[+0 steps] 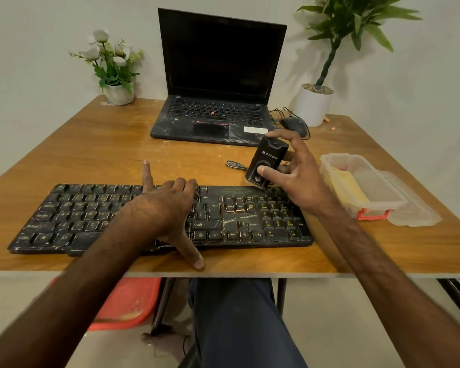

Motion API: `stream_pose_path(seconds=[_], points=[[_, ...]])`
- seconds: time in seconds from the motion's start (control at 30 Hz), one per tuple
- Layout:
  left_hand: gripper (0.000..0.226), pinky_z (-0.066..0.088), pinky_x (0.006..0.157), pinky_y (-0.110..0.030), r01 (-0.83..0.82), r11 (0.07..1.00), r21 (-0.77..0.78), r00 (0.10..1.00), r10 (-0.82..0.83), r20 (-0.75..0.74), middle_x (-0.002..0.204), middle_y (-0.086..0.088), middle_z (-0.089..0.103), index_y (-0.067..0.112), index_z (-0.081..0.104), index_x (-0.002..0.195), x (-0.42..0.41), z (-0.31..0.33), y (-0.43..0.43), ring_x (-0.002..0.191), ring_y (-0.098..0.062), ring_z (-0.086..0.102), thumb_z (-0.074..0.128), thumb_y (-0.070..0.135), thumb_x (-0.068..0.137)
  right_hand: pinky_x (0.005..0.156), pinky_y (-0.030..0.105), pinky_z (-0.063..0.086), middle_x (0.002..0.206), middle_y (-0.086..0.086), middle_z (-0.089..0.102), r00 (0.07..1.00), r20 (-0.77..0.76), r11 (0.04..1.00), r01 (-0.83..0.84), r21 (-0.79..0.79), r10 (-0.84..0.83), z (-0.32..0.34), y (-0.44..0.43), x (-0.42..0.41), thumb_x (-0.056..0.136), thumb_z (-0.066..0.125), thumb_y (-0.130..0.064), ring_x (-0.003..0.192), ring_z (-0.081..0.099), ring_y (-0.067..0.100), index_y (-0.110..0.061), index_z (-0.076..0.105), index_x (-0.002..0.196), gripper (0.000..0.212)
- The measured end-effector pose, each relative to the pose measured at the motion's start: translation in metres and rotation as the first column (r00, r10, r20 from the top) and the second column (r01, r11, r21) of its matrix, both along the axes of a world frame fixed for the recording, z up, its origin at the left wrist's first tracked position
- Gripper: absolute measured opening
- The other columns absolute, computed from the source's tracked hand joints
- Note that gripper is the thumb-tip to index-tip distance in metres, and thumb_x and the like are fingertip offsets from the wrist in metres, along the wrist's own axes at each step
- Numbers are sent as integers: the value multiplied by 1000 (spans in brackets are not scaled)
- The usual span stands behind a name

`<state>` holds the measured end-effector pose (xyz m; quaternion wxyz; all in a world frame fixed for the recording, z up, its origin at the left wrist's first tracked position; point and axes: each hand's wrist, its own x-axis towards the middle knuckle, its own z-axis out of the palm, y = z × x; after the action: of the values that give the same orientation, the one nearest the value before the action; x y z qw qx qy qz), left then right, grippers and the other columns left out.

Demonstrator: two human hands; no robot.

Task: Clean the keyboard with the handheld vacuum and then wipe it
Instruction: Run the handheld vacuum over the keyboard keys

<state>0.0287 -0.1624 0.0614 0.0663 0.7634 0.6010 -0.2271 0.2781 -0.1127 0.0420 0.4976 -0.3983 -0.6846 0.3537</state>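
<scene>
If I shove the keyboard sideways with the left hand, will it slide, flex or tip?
The keyboard looks like a rigid, long, flat slab, so it probably won't flex or tip. On the smooth wooden table it likely slides easily, and may pivot if pushed off-centre. The left hand pressing on its middle should steady it while the right hand works the vacuum.

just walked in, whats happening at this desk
A person is cleaning a dusty keyboard. The left hand lies flat on the keys, steadying it. The right hand holds a small black vacuum upright at the keyboard's far edge, above the number pad. An open laptop sits behind.
</scene>
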Motion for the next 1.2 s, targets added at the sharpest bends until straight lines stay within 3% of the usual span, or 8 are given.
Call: stream_pose_path(seconds=[0.23,0.43,0.57,0.7,0.87,1.03,1.1,1.2], points=[[160,-25,104,-73,-4,1000,-1,1000,4,2,167,-7,4,11,-14,156,1,0,-1,155,-26,2,74,84,45,74,47,61,131,6,52,988,-148,997,44,-65,-53,3,-1,-5,70,80,9,112,63,27,-26,53,121,67],[159,-25,104,-73,1,1000,3,1000,-1,15,167,-6,5,12,-12,157,0,-1,0,155,-26,3,73,85,44,75,43,61,129,5,53,999,13,999,-43,-20,44,3,-3,-8,74,80,3,112,63,22,-23,52,126,65],[160,-25,104,-73,-1,1000,0,1000,1,17,167,-6,3,12,-15,156,-1,-1,0,155,-25,1,73,85,44,81,31,60,123,-8,57,902,397,972,87,219,-170,16,1,1,80,78,-10,107,61,8,-30,49,131,63],[160,-25,104,-73,8,1000,8,1000,-8,10,167,-6,4,12,-14,156,-1,-3,0,155,-26,2,73,86,43,78,25,59,123,-13,54,955,290,987,9,159,-55,15,-9,-4,79,79,-9,114,58,6,-25,49,132,64],[161,-22,105,-75,7,1000,9,1000,-7,13,167,-7,4,12,-14,156,-1,-2,0,155,-26,3,72,86,43,83,33,60,127,-2,58,848,509,969,20,248,-147,16,-4,-7,82,76,-11,111,60,12,-29,48,135,63],[159,-23,105,-74,13,1000,3,1000,-13,22,168,-7,-3,11,-17,156,-3,-2,-1,155,-27,-2,71,85,46,79,28,60,124,-18,53,954,291,990,25,142,-66,19,-22,-9,80,79,-10,114,59,3,-25,48,133,63],[160,-24,105,-74,14,1000,9,999,-14,29,168,-7,-2,11,-17,156,-2,-3,0,155,-27,-2,72,85,45,76,31,60,126,-8,54,984,176,998,0,65,-11,14,-31,-10,82,76,-5,111,63,11,-23,46,133,62],[159,-26,104,-72,10,1000,18,997,-12,78,168,-6,-1,13,-15,156,-6,-6,-1,155,-26,-2,72,85,45,74,43,61,126,11,56,984,-175,989,13,-145,-38,9,-41,-6,84,70,3,106,67,22,-25,45,133,62]])
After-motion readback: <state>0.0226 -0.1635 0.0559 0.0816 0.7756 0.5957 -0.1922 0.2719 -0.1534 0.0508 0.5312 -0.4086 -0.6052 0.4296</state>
